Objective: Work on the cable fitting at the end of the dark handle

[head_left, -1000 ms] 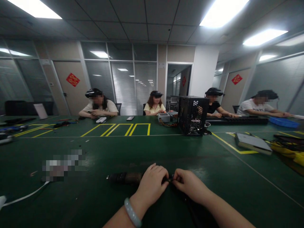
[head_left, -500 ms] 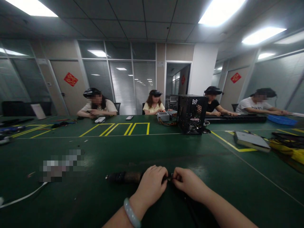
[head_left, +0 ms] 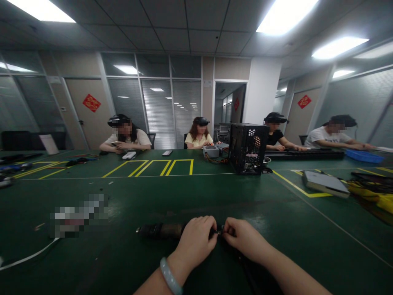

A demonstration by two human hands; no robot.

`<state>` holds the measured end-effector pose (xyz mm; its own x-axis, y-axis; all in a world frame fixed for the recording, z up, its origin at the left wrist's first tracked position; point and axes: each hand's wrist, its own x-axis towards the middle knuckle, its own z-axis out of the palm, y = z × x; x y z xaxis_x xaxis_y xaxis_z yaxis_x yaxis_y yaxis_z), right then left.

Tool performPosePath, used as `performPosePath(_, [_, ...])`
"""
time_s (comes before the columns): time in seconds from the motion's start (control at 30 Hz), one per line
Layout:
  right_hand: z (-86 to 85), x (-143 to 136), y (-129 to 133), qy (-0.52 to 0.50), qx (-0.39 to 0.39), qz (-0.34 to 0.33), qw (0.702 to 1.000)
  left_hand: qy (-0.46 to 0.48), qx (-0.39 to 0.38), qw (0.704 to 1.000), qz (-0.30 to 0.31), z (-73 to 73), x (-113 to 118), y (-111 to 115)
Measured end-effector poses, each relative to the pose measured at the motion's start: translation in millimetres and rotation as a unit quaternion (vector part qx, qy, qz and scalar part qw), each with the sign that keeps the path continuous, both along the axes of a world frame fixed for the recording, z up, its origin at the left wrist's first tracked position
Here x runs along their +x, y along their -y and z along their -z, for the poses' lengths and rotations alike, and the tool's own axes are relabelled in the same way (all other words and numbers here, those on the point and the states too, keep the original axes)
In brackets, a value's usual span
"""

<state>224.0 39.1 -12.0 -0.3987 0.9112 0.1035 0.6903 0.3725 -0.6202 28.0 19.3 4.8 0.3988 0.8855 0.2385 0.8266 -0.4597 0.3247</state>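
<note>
A dark cylindrical tool (head_left: 166,230) with a brownish middle lies on the green table, its tip pointing left. My left hand (head_left: 199,235), with a pale bangle at the wrist, is closed around the tool's right part. Close beside it, my right hand (head_left: 238,237) pinches a small dark piece with a shiny spot at the tool's right end; the fingers hide most of it, so I cannot make out what it is. A dark cable or strap runs down toward me below the right hand.
A black computer case (head_left: 248,148) stands ahead, beside a grey power supply (head_left: 211,151). At the right are a silver box (head_left: 325,183) and a blue tray (head_left: 364,155). A blurred-out object (head_left: 80,216) with a white cable lies left. Several people sit across the table.
</note>
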Motion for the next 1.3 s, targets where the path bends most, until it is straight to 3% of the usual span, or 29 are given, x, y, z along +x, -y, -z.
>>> performPosePath(1.3, [3.2, 1.0, -2.7, -0.017, 0.004, -0.013, 1.0, 0.016, 0.019, 0.999, 0.035, 6.4, -3.8, -2.7])
